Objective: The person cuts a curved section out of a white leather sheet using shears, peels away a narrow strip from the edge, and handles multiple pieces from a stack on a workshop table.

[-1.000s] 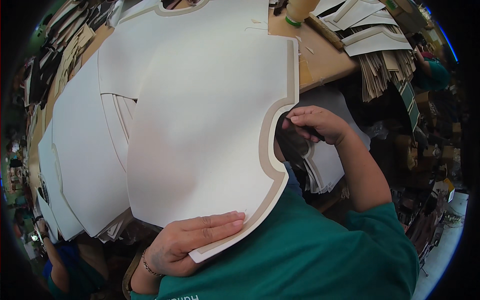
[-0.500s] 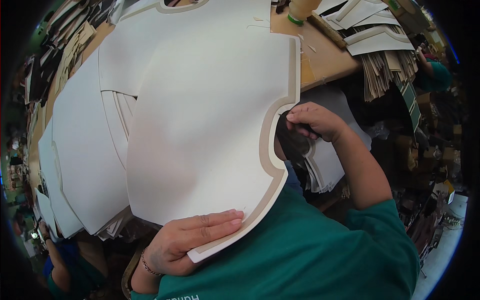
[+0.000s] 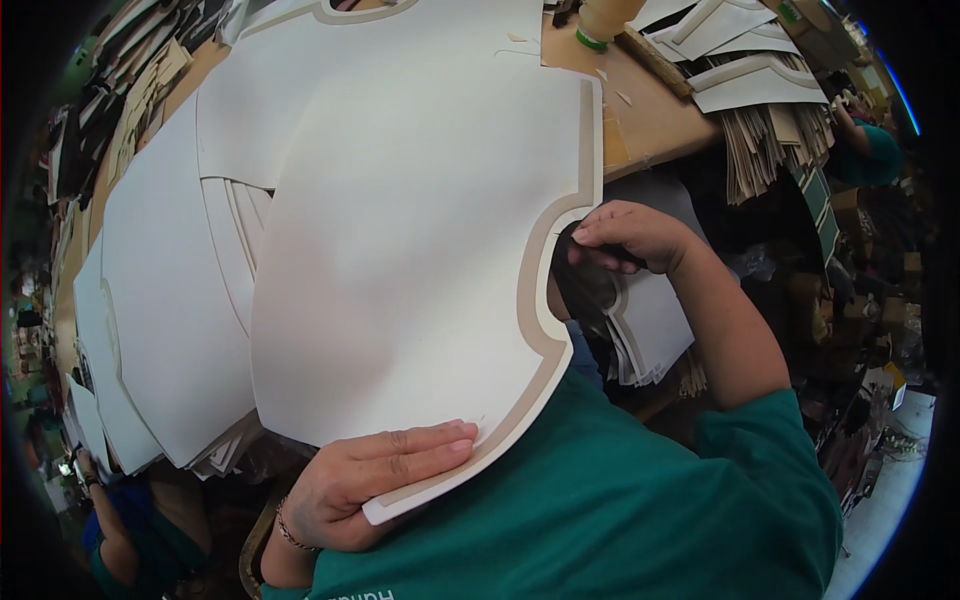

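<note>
A large white sheet panel lies over other panels, with a tan strip running along its curved, notched right edge. At the panel's near corner my left hand has its fingers flat on top, with the thumb lower by the edge, gripping it. Beside the notch, my right hand is closed in a pinch on a dark strip of thin material. That strip hangs down from the fingers next to the notch; its lower end is hidden among the things behind.
More white panels are stacked at left on the brown table. A yellowish bottle with a green band stands at the far right, near a wooden stick and piled edged pieces. Co-workers' arms show at the sides.
The near corner of the white panel and my left hand have shifted slightly left. My right hand keeps its pinch on the dark strip, almost unmoved.
</note>
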The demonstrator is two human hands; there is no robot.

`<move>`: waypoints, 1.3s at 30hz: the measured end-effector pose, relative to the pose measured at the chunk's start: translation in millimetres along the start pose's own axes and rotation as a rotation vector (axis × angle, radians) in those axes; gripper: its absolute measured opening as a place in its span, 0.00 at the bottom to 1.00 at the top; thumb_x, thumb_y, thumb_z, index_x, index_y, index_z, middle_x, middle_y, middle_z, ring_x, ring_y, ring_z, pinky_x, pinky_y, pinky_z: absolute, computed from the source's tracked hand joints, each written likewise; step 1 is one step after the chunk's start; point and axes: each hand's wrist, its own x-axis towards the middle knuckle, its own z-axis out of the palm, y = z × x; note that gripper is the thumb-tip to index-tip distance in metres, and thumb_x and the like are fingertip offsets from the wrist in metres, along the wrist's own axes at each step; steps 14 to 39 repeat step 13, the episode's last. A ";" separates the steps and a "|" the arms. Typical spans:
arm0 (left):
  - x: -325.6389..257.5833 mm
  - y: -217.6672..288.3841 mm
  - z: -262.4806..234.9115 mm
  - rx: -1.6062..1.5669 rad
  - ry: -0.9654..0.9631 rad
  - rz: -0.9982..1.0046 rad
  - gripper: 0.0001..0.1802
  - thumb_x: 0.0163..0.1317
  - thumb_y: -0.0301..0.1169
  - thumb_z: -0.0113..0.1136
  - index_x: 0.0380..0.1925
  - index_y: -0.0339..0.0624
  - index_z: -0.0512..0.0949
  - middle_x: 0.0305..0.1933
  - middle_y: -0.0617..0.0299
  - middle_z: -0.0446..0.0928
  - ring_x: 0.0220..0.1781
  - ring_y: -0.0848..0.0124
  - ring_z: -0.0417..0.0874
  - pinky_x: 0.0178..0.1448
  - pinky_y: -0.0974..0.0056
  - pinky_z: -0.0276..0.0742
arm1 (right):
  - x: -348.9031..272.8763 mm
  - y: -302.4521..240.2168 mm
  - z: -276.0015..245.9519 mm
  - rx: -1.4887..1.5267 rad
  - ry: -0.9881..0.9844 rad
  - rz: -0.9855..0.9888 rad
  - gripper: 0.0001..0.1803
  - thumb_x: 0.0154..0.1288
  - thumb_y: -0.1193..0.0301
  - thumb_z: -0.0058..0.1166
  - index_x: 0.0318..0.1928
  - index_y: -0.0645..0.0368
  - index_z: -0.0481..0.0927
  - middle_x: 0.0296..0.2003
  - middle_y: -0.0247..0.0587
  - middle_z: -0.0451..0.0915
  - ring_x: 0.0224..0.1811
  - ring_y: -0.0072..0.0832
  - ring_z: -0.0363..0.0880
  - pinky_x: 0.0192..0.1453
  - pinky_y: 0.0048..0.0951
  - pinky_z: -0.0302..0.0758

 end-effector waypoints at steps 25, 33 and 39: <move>-4.5 4.5 -10.0 -0.036 0.017 0.042 0.20 0.53 0.27 0.50 0.46 0.27 0.69 0.50 0.41 0.69 0.52 0.54 0.72 0.56 0.62 0.65 | -5.8 22.0 -47.0 -0.054 0.080 -0.116 0.16 0.52 0.63 0.52 0.34 0.65 0.74 0.11 0.32 0.67 0.08 0.15 0.62 0.11 0.13 0.57; -4.5 4.5 -10.0 -0.036 0.017 0.042 0.20 0.53 0.27 0.50 0.46 0.27 0.69 0.50 0.41 0.69 0.52 0.54 0.72 0.56 0.62 0.65 | -5.8 22.0 -47.0 -0.054 0.080 -0.116 0.16 0.52 0.63 0.52 0.34 0.65 0.74 0.11 0.32 0.67 0.08 0.15 0.62 0.11 0.13 0.57; -4.5 4.5 -10.0 -0.036 0.017 0.042 0.20 0.53 0.27 0.50 0.46 0.27 0.69 0.50 0.41 0.69 0.52 0.54 0.72 0.56 0.62 0.65 | -5.8 22.0 -47.0 -0.054 0.080 -0.116 0.16 0.52 0.63 0.52 0.34 0.65 0.74 0.11 0.32 0.67 0.08 0.15 0.62 0.11 0.13 0.57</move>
